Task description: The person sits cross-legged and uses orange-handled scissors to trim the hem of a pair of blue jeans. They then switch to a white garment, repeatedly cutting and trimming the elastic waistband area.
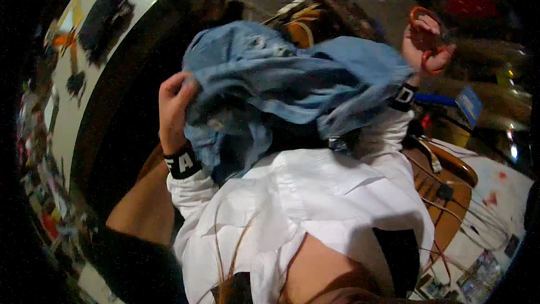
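Blue denim fabric (292, 79), rumpled and with frayed patches, is spread in front of my body and looks like a pair of jeans. My left hand (177, 107) pinches its left edge between thumb and fingers. Off its right end, my right hand (426, 45) is raised with fingers curled through the orange handle loops of a pair of scissors (418, 14). The scissors' blades are hard to make out. The right wrist is close to the fabric's right edge, and part of the cloth hangs in shadow near my lap.
A curved white table (163, 0) runs along the left, bearing a dark fuzzy item (106, 22) and an orange tool (66, 39). At the right are a brown wooden chair (464, 171), loose cables (450, 211) and a blue card-like piece (469, 106). Beyond the denim lies clutter.
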`<action>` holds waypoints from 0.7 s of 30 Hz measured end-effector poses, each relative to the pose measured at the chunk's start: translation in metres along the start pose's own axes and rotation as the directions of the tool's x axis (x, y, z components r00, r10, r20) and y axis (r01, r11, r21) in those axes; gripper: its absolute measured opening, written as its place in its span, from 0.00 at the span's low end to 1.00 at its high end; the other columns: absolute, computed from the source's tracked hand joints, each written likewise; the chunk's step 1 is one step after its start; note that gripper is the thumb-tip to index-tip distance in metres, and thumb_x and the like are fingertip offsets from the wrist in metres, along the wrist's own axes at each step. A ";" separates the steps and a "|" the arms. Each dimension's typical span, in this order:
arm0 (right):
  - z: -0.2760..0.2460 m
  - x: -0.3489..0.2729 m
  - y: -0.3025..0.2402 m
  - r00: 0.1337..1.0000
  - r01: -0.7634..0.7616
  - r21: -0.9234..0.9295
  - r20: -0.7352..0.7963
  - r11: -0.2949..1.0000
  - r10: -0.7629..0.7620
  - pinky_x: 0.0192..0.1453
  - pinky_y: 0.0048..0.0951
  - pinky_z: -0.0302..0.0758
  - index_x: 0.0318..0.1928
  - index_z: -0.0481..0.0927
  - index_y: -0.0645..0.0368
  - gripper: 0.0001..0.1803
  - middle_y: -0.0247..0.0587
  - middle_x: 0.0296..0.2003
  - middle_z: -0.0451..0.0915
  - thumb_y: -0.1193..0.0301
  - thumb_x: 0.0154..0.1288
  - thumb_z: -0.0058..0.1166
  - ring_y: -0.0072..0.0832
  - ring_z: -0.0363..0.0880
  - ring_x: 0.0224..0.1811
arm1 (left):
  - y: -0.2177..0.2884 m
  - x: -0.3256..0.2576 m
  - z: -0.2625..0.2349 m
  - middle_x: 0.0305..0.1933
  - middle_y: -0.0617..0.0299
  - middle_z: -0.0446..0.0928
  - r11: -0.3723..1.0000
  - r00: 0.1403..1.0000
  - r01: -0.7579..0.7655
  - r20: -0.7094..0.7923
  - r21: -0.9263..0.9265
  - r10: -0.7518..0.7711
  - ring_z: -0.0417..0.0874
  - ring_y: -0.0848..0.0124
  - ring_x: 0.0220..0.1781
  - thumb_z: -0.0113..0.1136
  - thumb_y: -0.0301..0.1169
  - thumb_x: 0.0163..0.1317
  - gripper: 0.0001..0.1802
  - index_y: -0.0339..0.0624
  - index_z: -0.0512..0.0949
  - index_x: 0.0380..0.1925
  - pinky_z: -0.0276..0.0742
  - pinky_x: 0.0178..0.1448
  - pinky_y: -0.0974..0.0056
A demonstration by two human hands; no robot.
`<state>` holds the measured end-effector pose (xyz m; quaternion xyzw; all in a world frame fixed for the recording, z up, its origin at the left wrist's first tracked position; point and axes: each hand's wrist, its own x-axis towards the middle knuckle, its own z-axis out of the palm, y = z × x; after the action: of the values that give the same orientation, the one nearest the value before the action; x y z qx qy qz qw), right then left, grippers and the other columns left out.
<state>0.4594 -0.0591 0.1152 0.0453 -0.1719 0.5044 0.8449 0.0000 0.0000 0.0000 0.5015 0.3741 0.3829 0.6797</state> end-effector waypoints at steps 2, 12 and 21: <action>-0.027 -0.002 -0.003 0.980 -0.100 -0.061 -0.178 0.993 0.088 0.44 0.38 0.68 0.30 0.65 0.56 0.15 0.37 0.27 0.65 0.64 0.51 0.58 0.29 0.68 0.32 | -0.021 -0.008 -0.028 0.30 0.67 0.78 0.940 0.954 0.158 -0.292 0.302 -0.066 0.75 0.78 0.31 0.62 0.37 0.56 0.15 0.35 0.80 0.36 0.70 0.35 0.73; -0.046 -0.084 0.007 0.892 -0.345 -0.761 -0.448 0.550 -0.061 0.41 0.26 0.71 0.35 0.70 0.57 0.08 0.38 0.31 0.72 0.69 0.59 0.54 0.26 0.72 0.37 | -0.111 -0.018 -0.030 0.30 0.63 0.76 0.936 0.891 0.134 -0.453 0.325 0.030 0.73 0.77 0.34 0.54 0.35 0.63 0.14 0.31 0.77 0.33 0.69 0.41 0.72; -0.086 -0.152 0.132 0.834 -0.464 -0.866 -0.498 -0.188 0.235 0.41 0.26 0.74 0.39 0.77 0.63 0.16 0.37 0.36 0.79 0.69 0.53 0.64 0.24 0.77 0.35 | -0.088 -0.043 -0.022 0.36 0.63 0.76 0.909 0.858 0.136 -0.506 0.394 0.091 0.74 0.77 0.39 0.53 0.33 0.63 0.13 0.33 0.76 0.39 0.69 0.46 0.72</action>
<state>0.3001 -0.1008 -0.0288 -0.6669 -0.4170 0.4324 0.4409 -0.0250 -0.0476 -0.0847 0.5098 0.6202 0.4057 0.4369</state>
